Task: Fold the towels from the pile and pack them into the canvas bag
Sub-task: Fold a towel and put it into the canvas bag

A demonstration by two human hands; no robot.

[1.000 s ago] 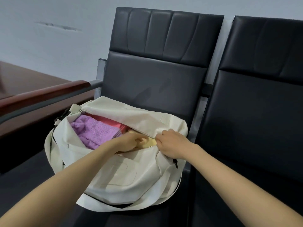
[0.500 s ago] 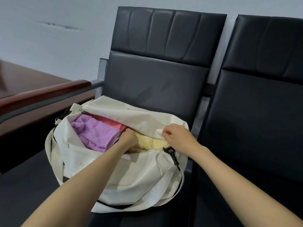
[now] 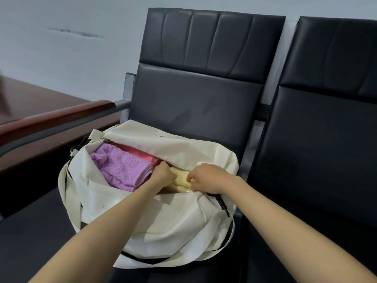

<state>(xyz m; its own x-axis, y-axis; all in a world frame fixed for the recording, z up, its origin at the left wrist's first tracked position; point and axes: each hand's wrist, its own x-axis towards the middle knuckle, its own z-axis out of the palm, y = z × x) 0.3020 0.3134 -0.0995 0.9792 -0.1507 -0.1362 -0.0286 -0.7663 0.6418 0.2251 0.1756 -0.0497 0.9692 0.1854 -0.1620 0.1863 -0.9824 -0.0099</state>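
Watching through the head camera, I start at the left edge, where a wooden armrest [image 3: 61, 117] runs above the seat of the left chair [image 3: 193, 103]. The canvas bag [image 3: 163, 225] lies on that seat, closer to its left edge than its right, unzipped and gaping upward.

Inside the bag, at its left end, a folded purple towel [image 3: 122, 168] sits on top, with a pink towel [image 3: 140, 154] showing in a strip behind it against the far zipper edge. Next comes my left hand [image 3: 163, 175], knuckles up and fingers curled down into the seam between the purple towel and the yellow towel [image 3: 180, 180]. The fingertips are buried, so I cannot tell whether they pinch cloth or only push.

The yellow towel fills the bag's right half, mostly under the far flap. My right hand [image 3: 208, 179] is on it, fingers bent down and thumb closing onto its top fold near the front zipper edge. A black clip [image 3: 223, 205] hangs off the bag's right end. The right chair [image 3: 326, 139] stands just beside.

I judge the packing well advanced: three folded towels are in and the yellow one is being settled. No pile is in view, so I cannot say how many remain.
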